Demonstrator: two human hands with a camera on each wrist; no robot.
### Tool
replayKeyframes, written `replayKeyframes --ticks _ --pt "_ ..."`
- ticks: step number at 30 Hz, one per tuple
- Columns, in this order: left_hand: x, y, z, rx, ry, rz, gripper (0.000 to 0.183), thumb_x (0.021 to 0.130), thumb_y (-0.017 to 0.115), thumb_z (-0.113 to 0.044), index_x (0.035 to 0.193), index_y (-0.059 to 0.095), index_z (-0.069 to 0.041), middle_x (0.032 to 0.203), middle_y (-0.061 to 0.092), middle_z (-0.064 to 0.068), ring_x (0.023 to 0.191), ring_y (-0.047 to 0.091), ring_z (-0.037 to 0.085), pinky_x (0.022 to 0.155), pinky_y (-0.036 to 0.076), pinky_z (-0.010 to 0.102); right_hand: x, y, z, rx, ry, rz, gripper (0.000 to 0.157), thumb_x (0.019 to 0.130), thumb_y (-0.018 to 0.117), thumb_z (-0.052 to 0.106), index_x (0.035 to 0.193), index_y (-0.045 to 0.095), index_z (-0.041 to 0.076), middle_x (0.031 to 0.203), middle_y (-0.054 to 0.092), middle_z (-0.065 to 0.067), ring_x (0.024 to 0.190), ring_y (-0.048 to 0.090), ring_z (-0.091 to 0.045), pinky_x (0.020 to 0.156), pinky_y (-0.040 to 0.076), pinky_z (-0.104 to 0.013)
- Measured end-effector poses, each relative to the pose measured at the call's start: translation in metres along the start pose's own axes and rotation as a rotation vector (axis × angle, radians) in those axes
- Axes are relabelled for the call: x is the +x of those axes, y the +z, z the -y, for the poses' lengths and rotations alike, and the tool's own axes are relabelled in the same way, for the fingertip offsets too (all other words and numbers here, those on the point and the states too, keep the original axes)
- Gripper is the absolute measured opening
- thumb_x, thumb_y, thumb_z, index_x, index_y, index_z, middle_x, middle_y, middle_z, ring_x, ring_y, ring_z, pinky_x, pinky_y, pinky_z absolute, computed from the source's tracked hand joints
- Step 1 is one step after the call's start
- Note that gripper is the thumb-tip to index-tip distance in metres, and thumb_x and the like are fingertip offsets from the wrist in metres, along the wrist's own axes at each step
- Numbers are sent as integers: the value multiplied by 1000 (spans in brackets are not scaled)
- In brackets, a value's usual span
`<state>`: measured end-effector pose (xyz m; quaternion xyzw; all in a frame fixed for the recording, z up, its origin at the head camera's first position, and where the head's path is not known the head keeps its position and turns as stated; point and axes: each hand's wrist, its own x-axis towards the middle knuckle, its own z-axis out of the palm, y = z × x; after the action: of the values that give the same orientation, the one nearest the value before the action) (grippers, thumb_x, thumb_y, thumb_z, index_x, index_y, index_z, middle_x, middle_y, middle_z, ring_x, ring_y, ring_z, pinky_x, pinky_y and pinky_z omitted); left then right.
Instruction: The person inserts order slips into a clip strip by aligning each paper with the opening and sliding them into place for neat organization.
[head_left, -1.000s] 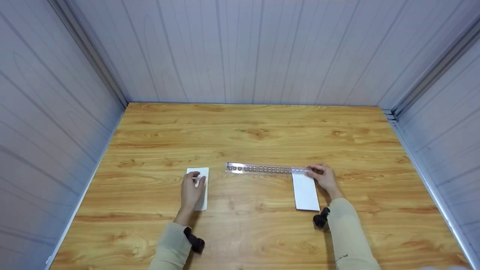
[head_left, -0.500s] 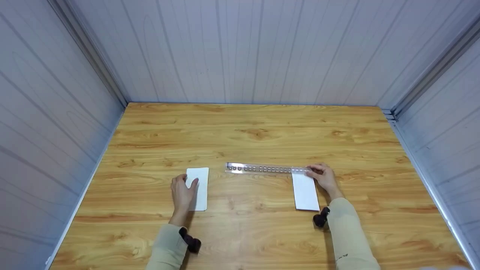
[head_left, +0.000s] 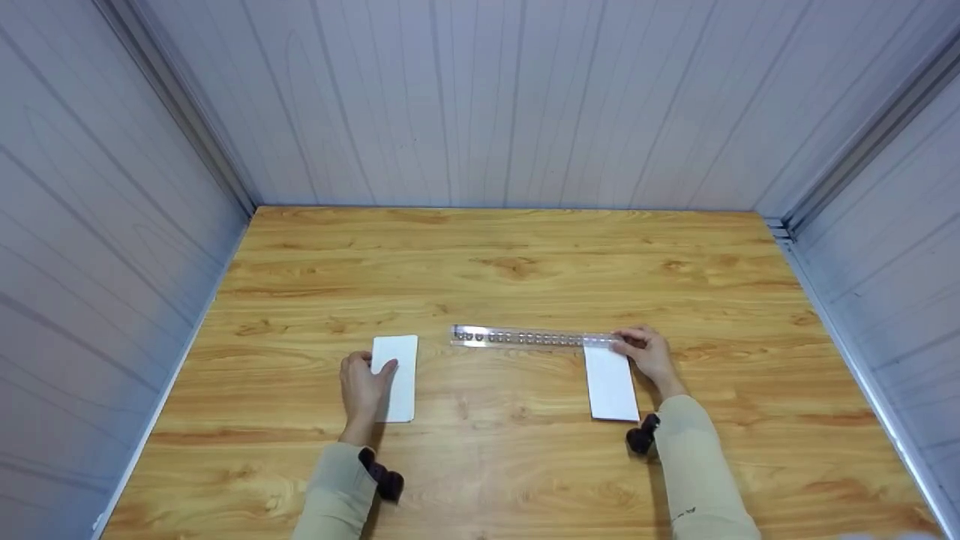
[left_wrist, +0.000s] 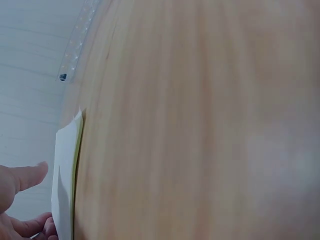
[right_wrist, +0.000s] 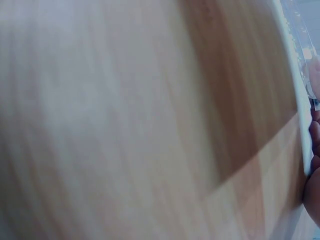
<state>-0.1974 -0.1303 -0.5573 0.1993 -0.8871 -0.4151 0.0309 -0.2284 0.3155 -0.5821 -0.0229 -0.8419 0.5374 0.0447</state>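
My left hand (head_left: 365, 388) is at the left edge of a white stack of paper (head_left: 401, 382). In the left wrist view its thumb (left_wrist: 31, 176) is held off the top of the white stack (left_wrist: 64, 170), and its fingers are at the stack's edge. My right hand (head_left: 651, 358) pinches the right end of a long clear plastic strip (head_left: 525, 337) with a row of round shapes along it. That end crosses the far edge of a second white rectangular piece (head_left: 612, 386). The right wrist view catches only part of the right hand (right_wrist: 314, 145), at its edge.
A wood-grain table (head_left: 510, 262) lies under everything. Pale panelled walls (head_left: 480, 105) enclose its back and sides. A dark wrist-worn device sits on each forearm, the left one (head_left: 384, 478) and the right one (head_left: 641, 436).
My left hand has drawn back left from over the middle of the paper stack to its left edge. The right hand, clear strip and second white piece have stayed put.
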Motion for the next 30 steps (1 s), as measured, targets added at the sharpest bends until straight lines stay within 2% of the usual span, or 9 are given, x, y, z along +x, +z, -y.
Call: replayKeyframes --ticks 10,13,16,19,20,23,26,27,30 --pt "0 1 2 9 -3 -13 51 73 72 -20 107 48 9 103 47 23 95 46 34 81 37 42 1 0 -2 -20 -28 -15 26 75 69 5 97 64 -7 92 55 -10 83 50 -10 71 39 -14" --pt "1 3 3 16 -13 -17 52 71 73 -21 107 48 8 102 47 21 95 46 34 80 37 42 1 0 -3 -36 -12 -10 27 76 67 5 98 63 -8 93 55 -13 84 50 -12 71 39 -14" --pt "2 3 3 13 -22 -16 52 70 74 -20 106 48 8 101 47 21 94 45 33 79 37 41 1 0 -5 -2 -10 -12 26 75 68 5 98 64 -7 93 54 -15 84 51 -17 71 41 -17" --pt "1 3 3 6 -30 -13 52 70 74 -19 106 48 8 101 47 21 94 46 33 78 37 42 0 0 -7 40 -62 -10 26 74 70 11 95 66 -4 90 54 -14 83 51 -20 71 42 -22" --pt "2 3 3 5 -31 -12 51 71 74 -19 107 49 8 101 47 20 94 46 33 79 37 41 1 -1 -10 77 -105 -7 24 74 71 13 94 68 0 89 54 -11 82 51 -18 70 42 -21" --pt "2 2 3 0 -26 -12 50 71 73 -18 106 49 8 101 48 21 94 46 33 79 37 42 0 -1 -11 84 -145 -2 24 74 72 19 92 69 4 87 54 -8 81 51 -17 71 42 -24" --pt "3 2 4 -3 -14 -16 48 71 73 -17 105 50 8 100 49 21 94 47 33 79 37 42 1 -1 -10 54 -112 -4 23 75 71 15 93 68 2 89 55 -10 83 52 -20 72 43 -25" --pt "3 1 4 -6 -13 -17 48 71 73 -16 105 50 8 100 49 21 93 47 33 79 37 42 1 0 -8 13 -69 -6 24 75 70 12 94 67 -1 91 54 -12 84 51 -22 73 43 -26" --pt "3 1 4 -7 -15 -21 47 71 74 -16 104 51 8 99 50 21 93 48 33 79 38 42 2 0 -5 -37 -13 -2 25 76 68 6 98 64 -5 94 54 -15 85 51 -19 73 42 -21"
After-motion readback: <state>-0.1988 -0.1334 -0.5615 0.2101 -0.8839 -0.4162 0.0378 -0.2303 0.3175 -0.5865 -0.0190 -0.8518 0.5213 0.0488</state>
